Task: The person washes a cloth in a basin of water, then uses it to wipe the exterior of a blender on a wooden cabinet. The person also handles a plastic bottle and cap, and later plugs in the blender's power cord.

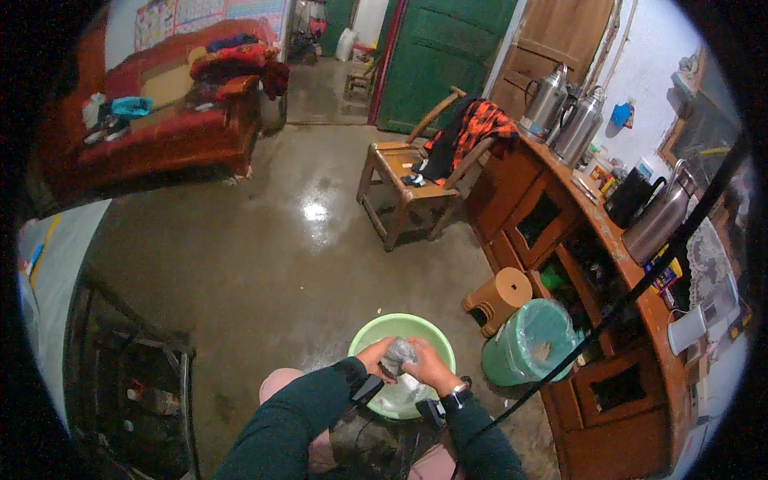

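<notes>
Between both hands, over a light green plastic basin point(445, 337), is a wet-looking grey cloth point(397, 355), bunched up. My left hand point(377, 358) grips it from the left, and my right hand point(431, 366) has hold of its right side. Below the hands, a whitish item point(409, 387) lies in the basin; whether it is fabric or suds I cannot tell. The basin stands on the floor, close in front of my knees. A dark strap with a black block is on each wrist.
Right of the basin stand a lined green bin point(501, 360) and an orange plastic stool point(498, 300), beside a long wooden cabinet point(624, 441) bearing metal flasks. A wooden chair point(396, 165) with clothes stands ahead. A dark metal frame point(189, 408) is at left. A black cord crosses the right side.
</notes>
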